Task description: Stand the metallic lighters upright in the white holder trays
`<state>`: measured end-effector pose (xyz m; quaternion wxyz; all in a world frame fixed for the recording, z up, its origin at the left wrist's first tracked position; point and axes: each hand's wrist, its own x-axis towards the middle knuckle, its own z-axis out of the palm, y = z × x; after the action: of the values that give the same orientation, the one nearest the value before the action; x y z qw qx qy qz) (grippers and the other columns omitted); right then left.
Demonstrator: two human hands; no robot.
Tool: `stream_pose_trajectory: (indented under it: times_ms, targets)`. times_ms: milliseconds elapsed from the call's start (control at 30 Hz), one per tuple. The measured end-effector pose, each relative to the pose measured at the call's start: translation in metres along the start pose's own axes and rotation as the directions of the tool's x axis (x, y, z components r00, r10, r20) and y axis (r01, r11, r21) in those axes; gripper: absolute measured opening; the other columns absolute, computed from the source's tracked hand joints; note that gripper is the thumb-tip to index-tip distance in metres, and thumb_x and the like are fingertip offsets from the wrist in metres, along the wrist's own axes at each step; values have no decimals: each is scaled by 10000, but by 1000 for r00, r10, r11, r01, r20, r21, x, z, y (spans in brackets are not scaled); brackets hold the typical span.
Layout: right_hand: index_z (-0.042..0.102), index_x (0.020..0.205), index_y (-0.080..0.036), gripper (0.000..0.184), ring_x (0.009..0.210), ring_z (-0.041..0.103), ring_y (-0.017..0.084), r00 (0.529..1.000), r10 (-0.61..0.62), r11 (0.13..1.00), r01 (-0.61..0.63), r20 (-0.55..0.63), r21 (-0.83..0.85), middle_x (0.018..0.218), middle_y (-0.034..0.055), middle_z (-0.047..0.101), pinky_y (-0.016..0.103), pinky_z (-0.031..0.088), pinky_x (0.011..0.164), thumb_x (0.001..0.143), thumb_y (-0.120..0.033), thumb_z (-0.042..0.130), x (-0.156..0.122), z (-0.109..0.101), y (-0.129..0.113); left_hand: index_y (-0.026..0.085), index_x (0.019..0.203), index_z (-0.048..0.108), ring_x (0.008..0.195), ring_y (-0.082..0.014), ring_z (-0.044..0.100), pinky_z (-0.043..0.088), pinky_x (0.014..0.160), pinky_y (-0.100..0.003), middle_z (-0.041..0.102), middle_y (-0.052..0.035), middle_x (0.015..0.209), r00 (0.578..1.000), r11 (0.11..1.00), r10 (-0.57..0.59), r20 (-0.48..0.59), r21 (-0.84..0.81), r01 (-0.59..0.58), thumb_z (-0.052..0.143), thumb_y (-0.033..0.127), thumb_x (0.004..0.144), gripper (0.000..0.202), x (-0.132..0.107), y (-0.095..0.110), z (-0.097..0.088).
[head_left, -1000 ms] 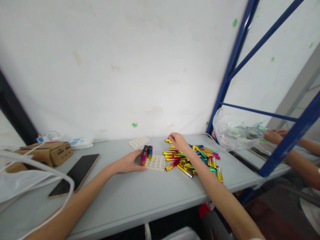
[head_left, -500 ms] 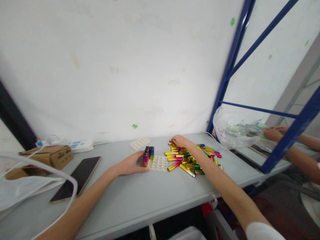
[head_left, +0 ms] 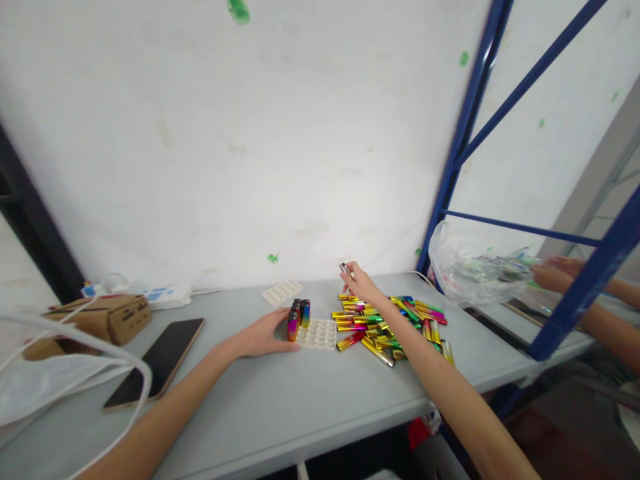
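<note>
My left hand (head_left: 263,333) curves around the left end of a white tray (head_left: 324,335) with rows of round hollows, the thumb along its near edge and the fingers behind. Several shiny rainbow-coloured lighters (head_left: 292,327) stand upright in the tray's left hollows. My right hand (head_left: 361,283) is closed on one lighter (head_left: 345,269), raised above the far end of a loose pile; its metal top shows and the fingers hide most of its body. The pile of lighters (head_left: 373,327), gold, green, red and purple, lies flat on the grey table right of the tray.
Behind the tray lies a second white tray (head_left: 283,292). At left are a phone (head_left: 157,363), a cardboard box (head_left: 107,315) and a white cable (head_left: 135,363). A blue rack post (head_left: 450,180) and a plastic bag (head_left: 457,267) stand right, near another person's hands (head_left: 555,272).
My right hand has lifted off the far edge of the pile with a lighter in its fingers. The left hand stays at the tray. The view has tilted slightly.
</note>
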<state>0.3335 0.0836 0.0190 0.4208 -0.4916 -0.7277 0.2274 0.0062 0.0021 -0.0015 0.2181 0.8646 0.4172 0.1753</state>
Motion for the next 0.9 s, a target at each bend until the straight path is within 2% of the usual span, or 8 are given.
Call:
stream_pose_trajectory:
  times_ms: [100,200,333,433,567,733,800,900]
  targets:
    - [460,1123,-256,245,540,520,114,1000,19,966,-12,-24,259,759,-74,612,217,418,545,1006,-452,549,-8,20,-11,208,1538,534,1440,-417,545,374,1275,-536,568,-151,1588,1000,1000,18,-3,1,-18,833,645,785,920,0,-1,1]
    - [494,1114,-258,400,493,420,105,998,70,905,-63,-2,420,652,-109,492,197,342,496,976,-632,533,-20,35,-21,215,1543,527,1450,-399,539,362,1284,-519,551,-139,1608,999,999,34,-2,-4,-34,828,643,800,909,0,-1,0]
    - [535,804,-221,656,446,257,91,980,135,811,-195,147,551,549,-101,293,216,218,459,989,-794,275,-35,44,-36,187,1540,525,1461,-390,527,342,1293,-483,537,-145,1618,999,999,47,5,-13,-47,824,636,807,910,-1,1,-2]
    - [413,619,-235,670,440,215,86,963,197,795,-266,182,546,515,-80,262,239,169,447,995,-775,288,-43,48,-46,163,1533,522,1453,-396,530,350,1284,-487,545,-158,1608,999,999,35,4,-13,-35,822,629,808,912,0,3,-3]
    - [343,596,-252,529,430,162,91,928,320,771,-371,188,517,485,-82,232,248,136,426,1016,-573,372,-50,57,-54,166,1521,528,1428,-397,551,363,1271,-512,565,-153,1594,999,999,35,7,-32,-35,830,605,810,889,0,4,-3]
    - [318,579,-248,443,416,189,92,934,315,794,-357,170,493,466,-67,260,251,152,429,1011,-344,325,-56,65,-59,169,1511,544,1462,-406,528,357,1278,-514,555,-156,1604,999,999,41,-6,-25,-41,846,588,797,881,0,5,-2]
    - [347,583,-243,459,419,212,93,944,284,819,-329,167,471,473,-66,270,252,169,437,1024,-369,336,-57,66,-59,168,1508,548,1455,-403,538,367,1273,-505,564,-157,1595,999,999,45,-6,-24,-45,845,584,801,872,0,5,-2]
    - [464,658,-226,527,436,222,100,954,240,826,-298,179,479,508,-77,272,253,177,453,1059,-532,308,-57,64,-58,170,1514,535,1455,-387,538,361,1274,-498,559,-151,1601,998,998,58,7,-20,-58,833,571,821,854,0,5,-2]
